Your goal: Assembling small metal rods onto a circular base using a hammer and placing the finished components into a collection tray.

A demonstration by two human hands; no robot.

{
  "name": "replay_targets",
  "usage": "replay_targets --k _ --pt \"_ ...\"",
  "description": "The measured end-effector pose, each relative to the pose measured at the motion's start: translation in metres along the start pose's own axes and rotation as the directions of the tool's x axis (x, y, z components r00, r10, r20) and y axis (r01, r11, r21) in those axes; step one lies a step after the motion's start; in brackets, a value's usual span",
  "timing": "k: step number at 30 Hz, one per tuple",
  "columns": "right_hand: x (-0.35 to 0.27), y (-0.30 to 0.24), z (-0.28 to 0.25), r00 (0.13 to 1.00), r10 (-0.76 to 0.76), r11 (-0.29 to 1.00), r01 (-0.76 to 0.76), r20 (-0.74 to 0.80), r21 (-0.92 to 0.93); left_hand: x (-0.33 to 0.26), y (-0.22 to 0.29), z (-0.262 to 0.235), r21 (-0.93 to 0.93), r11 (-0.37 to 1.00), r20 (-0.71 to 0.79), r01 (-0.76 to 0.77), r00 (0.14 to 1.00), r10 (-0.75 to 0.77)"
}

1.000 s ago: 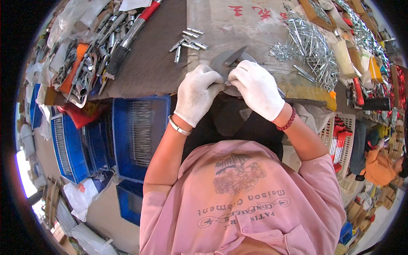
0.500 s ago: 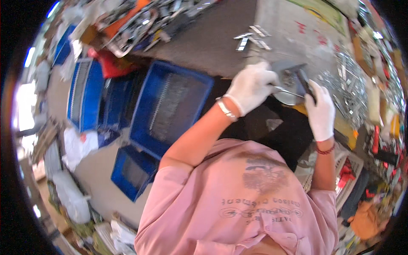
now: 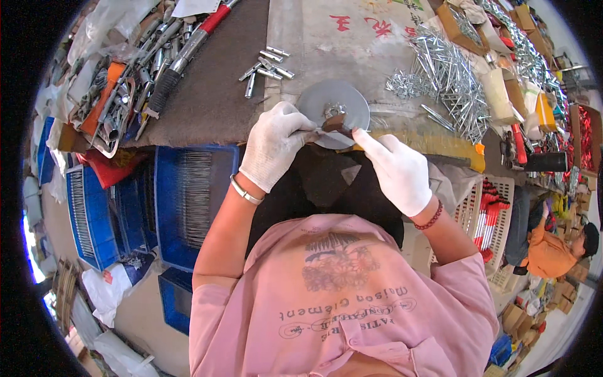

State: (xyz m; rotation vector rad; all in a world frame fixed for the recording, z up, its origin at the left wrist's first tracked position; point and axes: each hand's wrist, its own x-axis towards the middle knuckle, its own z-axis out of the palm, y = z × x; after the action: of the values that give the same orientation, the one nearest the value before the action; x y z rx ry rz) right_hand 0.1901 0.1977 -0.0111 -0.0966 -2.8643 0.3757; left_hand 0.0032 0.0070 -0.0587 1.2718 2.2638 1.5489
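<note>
My white-gloved left hand (image 3: 275,146) is closed in a pinch near the rim of a round grey metal dish (image 3: 308,103); what its fingertips hold is mostly hidden. A dark brown tool (image 3: 337,123) reaches over the dish, its kind unclear. My right hand (image 3: 400,176), also gloved, is closed at the tool's right end, index finger stretched along it. Small shiny metal parts (image 3: 335,110) lie inside the dish. Beyond my left hand, several short silver tubes (image 3: 270,68) rest on the bench.
Thin metal rods (image 3: 443,78) are heaped at the right of the bench. Metal tools and tubes (image 3: 166,75) crowd the left. Blue bins (image 3: 164,207) stand below left, a pale crate (image 3: 461,217) with red-handled items below right. A co-worker in orange (image 3: 553,254) is farther right.
The view has swung, so the bench appears lower and more to the left. The dark tool lies flatter, and my hands are closer together. The thin rod seen between them earlier no longer shows clearly.
</note>
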Motion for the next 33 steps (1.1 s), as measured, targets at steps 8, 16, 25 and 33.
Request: replay_targets --k 8,16,25,33 --pt "0.034 0.016 0.002 0.997 0.061 0.998 -0.059 -0.048 0.037 -0.001 0.006 -0.002 -0.001 0.999 0.007 0.039 0.999 -0.039" --pt "0.012 -0.013 0.015 0.985 0.143 0.974 -0.157 0.095 0.166 -0.014 0.008 0.001 0.101 0.993 -0.040 0.063 0.997 -0.059" --pt "-0.002 -0.030 0.033 0.807 0.261 0.450 -0.587 0.530 0.673 -0.043 0.040 0.024 -0.279 0.773 -0.015 0.570 0.802 -0.597" --pt "0.001 -0.063 0.039 0.900 0.181 0.680 -0.406 0.397 0.610 -0.054 0.050 0.000 -0.525 0.614 0.045 0.589 0.740 -0.671"
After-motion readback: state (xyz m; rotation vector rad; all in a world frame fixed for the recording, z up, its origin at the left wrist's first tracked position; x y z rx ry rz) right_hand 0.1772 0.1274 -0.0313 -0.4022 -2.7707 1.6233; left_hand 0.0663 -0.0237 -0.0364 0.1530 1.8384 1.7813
